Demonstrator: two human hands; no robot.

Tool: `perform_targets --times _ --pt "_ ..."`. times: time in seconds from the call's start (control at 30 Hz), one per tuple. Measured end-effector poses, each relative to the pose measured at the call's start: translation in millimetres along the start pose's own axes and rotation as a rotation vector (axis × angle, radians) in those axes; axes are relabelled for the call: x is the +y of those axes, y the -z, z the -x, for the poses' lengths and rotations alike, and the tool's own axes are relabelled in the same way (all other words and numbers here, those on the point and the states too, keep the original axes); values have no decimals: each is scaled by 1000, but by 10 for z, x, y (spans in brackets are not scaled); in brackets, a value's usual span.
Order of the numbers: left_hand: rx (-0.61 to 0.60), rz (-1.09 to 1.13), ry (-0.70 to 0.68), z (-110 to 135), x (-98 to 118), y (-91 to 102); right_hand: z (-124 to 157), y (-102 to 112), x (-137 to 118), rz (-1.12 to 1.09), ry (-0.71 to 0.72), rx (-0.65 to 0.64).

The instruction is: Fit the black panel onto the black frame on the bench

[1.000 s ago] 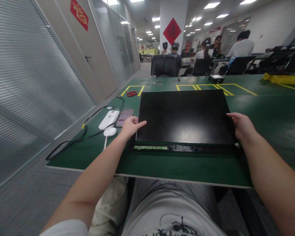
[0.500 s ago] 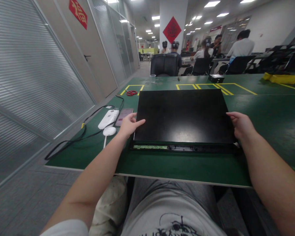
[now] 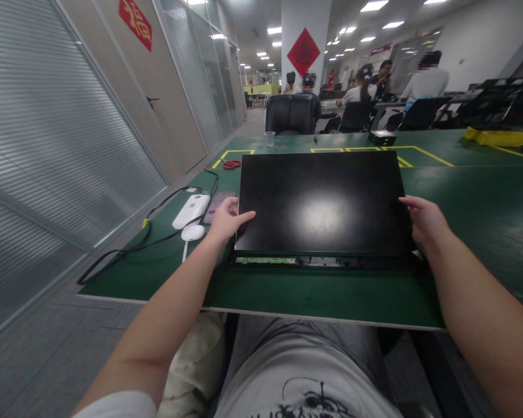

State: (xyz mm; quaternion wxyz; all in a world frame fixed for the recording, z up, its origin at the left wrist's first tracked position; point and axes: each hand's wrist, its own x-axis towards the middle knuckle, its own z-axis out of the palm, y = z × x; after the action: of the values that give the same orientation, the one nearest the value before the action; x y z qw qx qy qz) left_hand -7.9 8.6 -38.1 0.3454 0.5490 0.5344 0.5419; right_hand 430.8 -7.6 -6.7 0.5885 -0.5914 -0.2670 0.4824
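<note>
A black flat display panel [image 3: 318, 203] lies tilted in front of me, its far edge raised. My left hand [image 3: 229, 220] grips its left edge, thumb on the face and the fingers partly behind it. On the opposite side my right hand [image 3: 425, 220] holds the right edge, with most fingertips hidden by the panel. Beneath the near edge shows a dark housing [image 3: 353, 263] on the table. A strip of green circuit board [image 3: 265, 260] is visible in the housing's left part.
On the green table [image 3: 331, 296] at the left are a white device [image 3: 190, 211], a white case [image 3: 193, 233], a phone [image 3: 220, 206], a black cable [image 3: 113, 251] and red scissors [image 3: 231, 165]. Farther back stand a plastic cup [image 3: 269, 139], a small box [image 3: 382, 137] and a yellow object [image 3: 497, 137]. Several people sit beyond.
The panel's far edge has risen, so the panel is tilted a little more. Both hands keep their hold on its sides.
</note>
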Motion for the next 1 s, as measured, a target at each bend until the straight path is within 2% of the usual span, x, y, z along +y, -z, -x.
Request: perform_targets --times 0.3,0.63,1.0 --pt "-44 -6 72 60 92 -3 -26 6 7 44 -68 55" --pt "-92 -40 54 64 102 5 -74 20 4 41 -139 84" --pt "-89 -62 65 58 91 10 -72 12 62 73 -47 113"
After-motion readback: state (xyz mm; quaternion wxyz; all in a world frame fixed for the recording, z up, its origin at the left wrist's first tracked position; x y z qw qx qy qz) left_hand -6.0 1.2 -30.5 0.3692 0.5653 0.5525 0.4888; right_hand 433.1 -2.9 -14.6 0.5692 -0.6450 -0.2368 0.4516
